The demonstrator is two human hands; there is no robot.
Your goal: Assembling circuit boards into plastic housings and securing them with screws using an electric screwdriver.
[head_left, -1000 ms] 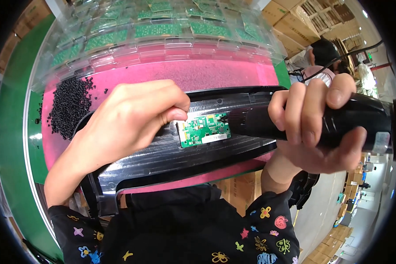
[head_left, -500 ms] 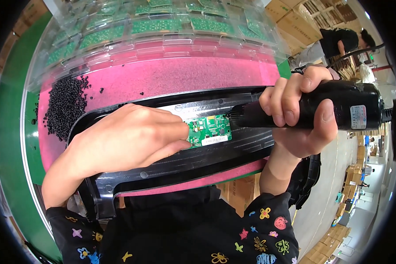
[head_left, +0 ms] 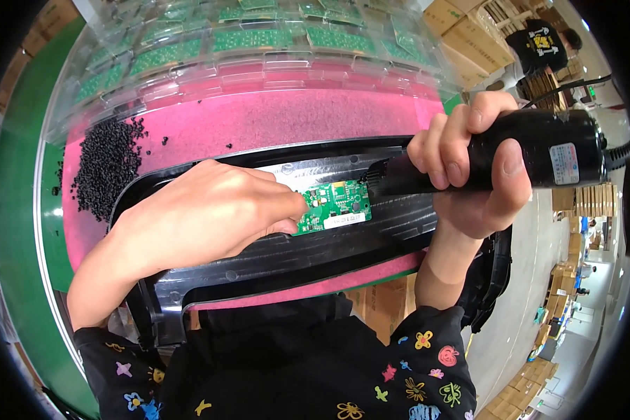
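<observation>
A green circuit board (head_left: 337, 199) with a white label strip lies inside a long curved black plastic housing (head_left: 255, 257). My left hand (head_left: 213, 206) reaches over the housing from the left, its fingers closed at the board's left end; the fingertips are partly hidden. My right hand (head_left: 472, 161) is wrapped round a thick black corded electric screwdriver (head_left: 539, 150), the thumb along its near side. The tool's narrow, ridged dark tip is at the board's upper right corner; whether it touches cannot be made out.
Small black screw-like pieces (head_left: 108, 168) are heaped on the pink mat (head_left: 280, 115) at the left. Clear plastic trays (head_left: 259, 70) with green circuit boards stand at the back. Cardboard boxes (head_left: 469, 49) and a person (head_left: 539, 49) are beyond at the right.
The screwdriver's back end has risen slightly, with my right hand moving up a little. My left fingers have shifted slightly right on the board. The person behind has changed posture.
</observation>
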